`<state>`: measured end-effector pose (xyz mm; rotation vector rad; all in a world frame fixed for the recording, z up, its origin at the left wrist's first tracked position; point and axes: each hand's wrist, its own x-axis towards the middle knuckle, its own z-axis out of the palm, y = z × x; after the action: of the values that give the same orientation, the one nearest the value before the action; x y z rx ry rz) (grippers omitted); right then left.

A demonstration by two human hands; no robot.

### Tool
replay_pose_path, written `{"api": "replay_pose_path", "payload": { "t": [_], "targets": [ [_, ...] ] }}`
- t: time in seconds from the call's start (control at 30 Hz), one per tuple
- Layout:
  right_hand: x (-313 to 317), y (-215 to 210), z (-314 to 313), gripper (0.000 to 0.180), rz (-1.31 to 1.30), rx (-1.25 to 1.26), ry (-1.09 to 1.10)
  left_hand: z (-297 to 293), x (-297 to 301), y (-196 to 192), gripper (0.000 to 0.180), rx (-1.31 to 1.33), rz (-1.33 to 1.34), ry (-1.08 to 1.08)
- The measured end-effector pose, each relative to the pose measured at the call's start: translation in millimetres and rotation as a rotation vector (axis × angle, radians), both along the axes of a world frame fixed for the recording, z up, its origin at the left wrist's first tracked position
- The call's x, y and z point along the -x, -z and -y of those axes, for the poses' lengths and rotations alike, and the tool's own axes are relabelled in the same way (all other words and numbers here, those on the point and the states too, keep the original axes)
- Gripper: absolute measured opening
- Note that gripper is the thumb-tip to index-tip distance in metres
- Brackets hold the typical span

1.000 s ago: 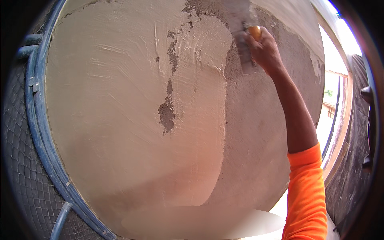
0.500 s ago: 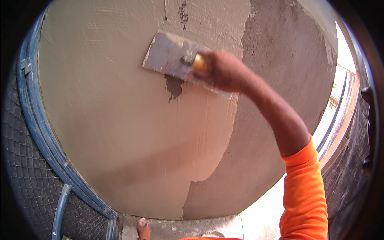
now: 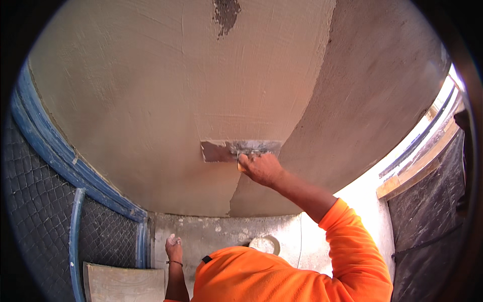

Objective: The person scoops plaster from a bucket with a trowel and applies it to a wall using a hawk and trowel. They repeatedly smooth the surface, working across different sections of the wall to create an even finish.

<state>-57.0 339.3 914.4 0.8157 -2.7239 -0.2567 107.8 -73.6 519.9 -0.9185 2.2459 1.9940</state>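
Note:
My right hand (image 3: 262,169) is closed around the yellow handle of a rectangular steel plastering trowel (image 3: 215,152). The blade lies level against the lower part of the wall, near the edge of the wet coat. Smooth pale plaster (image 3: 146,100) covers the left and middle of the wall, and a darker, rougher surface (image 3: 367,80) takes up the right. High on the coat, a dark uncovered patch (image 3: 226,15) shows. Low at the left, my left hand (image 3: 174,247) hangs away from the wall, its fingers whitened and loosely apart, with nothing visible in it.
A round bucket (image 3: 271,243) with pale contents stands on the floor by the wall's foot, partly behind my body. To the left is a blue metal frame (image 3: 75,168) with wire mesh (image 3: 37,191) and a board (image 3: 126,283). A wooden beam (image 3: 410,181) and dark sheeting (image 3: 427,226) are at the right.
My right hand has brought the trowel down the wall, and its blade is now level instead of slanted. The view has tilted lower, showing more floor, the bucket and my left arm.

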Motion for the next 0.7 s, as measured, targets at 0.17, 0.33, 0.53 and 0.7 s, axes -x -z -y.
{"api": "replay_pose_path", "payload": {
  "t": [0.17,0.33,0.53,0.7],
  "targets": [
    [0.7,121.3,-28.5,0.03,0.122,-0.011,0.059,20.4,-40.7,17.1,0.04,0.034,0.009,0.01],
    [-5.3,159.3,-47.0,0.029,0.014,-0.023,0.059,42.4,-77.3,24.1,0.036,0.172,0.103,0.054],
    [-11.6,46.5,-52.4,0.032,-0.307,0.021,0.068,53.2,-79.1,28.4,0.039,0.439,0.149,0.126],
    [-33.6,-49.2,-52.6,0.042,-0.31,0.235,0.13,35.8,-58.5,32.7,0.043,0.171,0.071,0.08]
  ]
}}
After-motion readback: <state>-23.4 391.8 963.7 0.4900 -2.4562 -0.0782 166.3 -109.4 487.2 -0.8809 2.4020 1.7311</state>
